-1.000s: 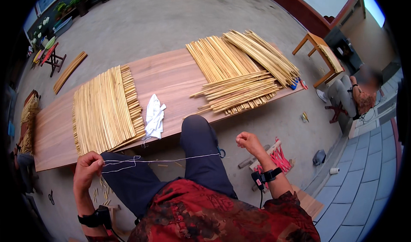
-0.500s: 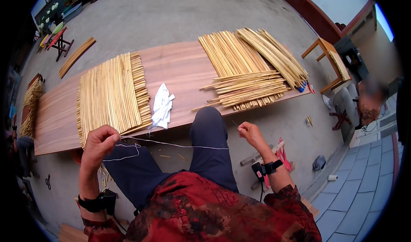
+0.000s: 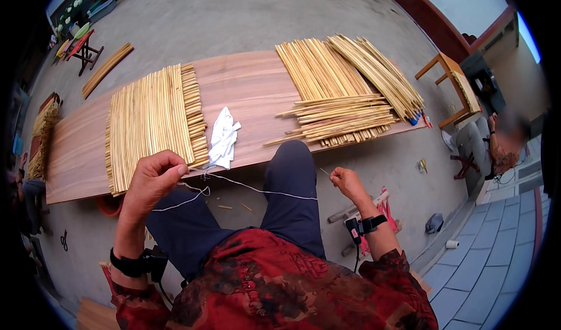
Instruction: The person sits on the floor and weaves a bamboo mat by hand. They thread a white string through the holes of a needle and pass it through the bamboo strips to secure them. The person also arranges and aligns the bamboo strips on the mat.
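Observation:
My left hand (image 3: 153, 185) pinches white thread (image 3: 257, 190), which hangs in loops over my dark-trousered legs and runs across toward the right. My right hand (image 3: 348, 185), beside my right knee, pinches a thin needle (image 3: 325, 172) pointing up and left. Beyond my knees is a wooden board table (image 3: 242, 79) bearing a mat of straight yellow sticks (image 3: 143, 125) at left, a crumpled white cloth (image 3: 222, 137) at its middle and stacked bundles of sticks (image 3: 315, 67) at right.
A person (image 3: 499, 149) sits at far right by a wooden frame (image 3: 461, 84); another person (image 3: 32, 195) is partly visible at far left. A folding stool (image 3: 85, 55), loose sticks (image 3: 108, 67), scissors (image 3: 64, 240) and a white spool (image 3: 452, 245) lie around the table.
My left hand has moved up and right, carrying the thread with it. My right hand has moved slightly right and up, and the needle in it now shows. The view has shifted slightly.

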Motion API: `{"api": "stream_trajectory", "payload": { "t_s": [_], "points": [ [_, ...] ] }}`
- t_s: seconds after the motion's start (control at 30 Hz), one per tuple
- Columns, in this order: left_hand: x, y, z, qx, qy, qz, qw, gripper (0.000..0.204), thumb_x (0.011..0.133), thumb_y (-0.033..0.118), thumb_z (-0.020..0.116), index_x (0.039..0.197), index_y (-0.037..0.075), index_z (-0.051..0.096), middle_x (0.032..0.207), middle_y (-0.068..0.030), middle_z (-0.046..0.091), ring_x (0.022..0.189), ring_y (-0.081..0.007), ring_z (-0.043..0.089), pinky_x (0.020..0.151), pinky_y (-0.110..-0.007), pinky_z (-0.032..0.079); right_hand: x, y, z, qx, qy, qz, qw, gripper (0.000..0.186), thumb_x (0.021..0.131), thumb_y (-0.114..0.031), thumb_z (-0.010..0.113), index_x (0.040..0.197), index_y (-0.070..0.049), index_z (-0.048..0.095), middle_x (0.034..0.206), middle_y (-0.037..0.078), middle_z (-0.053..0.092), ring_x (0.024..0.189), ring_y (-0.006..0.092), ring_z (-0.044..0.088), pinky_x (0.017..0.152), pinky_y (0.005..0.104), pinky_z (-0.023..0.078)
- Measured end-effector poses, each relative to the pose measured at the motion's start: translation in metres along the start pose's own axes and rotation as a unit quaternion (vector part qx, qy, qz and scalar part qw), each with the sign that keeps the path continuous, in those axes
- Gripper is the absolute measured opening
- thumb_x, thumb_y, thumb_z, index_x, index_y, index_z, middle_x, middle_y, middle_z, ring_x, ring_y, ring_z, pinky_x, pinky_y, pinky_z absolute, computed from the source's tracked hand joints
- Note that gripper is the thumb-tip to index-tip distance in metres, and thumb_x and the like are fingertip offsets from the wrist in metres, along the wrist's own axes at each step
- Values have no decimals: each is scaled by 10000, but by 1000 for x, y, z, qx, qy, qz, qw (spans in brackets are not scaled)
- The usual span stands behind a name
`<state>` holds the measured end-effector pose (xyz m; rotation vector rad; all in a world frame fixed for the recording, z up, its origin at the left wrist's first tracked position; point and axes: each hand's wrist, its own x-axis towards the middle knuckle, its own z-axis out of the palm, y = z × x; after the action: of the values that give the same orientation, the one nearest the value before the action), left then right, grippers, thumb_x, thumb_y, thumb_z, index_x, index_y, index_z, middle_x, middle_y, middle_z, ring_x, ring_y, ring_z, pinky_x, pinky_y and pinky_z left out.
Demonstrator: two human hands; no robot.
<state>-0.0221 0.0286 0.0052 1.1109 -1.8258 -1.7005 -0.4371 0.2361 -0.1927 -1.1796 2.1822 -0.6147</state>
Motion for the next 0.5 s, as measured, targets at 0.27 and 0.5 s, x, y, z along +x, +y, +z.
{"api": "stream_trajectory", "payload": {
  "t_s": [0.27,0.5],
  "points": [
    [8,8,14,1,-23,32,999,126,862,157,599,814,42,598,598,70,467,500,0,377,440,-160,280,-2,-18,-13,-167,60,-104,979,133,808,-144,597,897,-48,617,895,166,636,818,357,605,735,420,480],
    [18,24,31,34,-57,54,996,126,859,149,590,820,32,614,625,77,474,544,2,375,467,-172,288,-6,-211,-22,330,-90,-211,916,272,861,-79,587,1114,16,550,1017,74,616,986,148,592,839,268,465]
  ]
}}
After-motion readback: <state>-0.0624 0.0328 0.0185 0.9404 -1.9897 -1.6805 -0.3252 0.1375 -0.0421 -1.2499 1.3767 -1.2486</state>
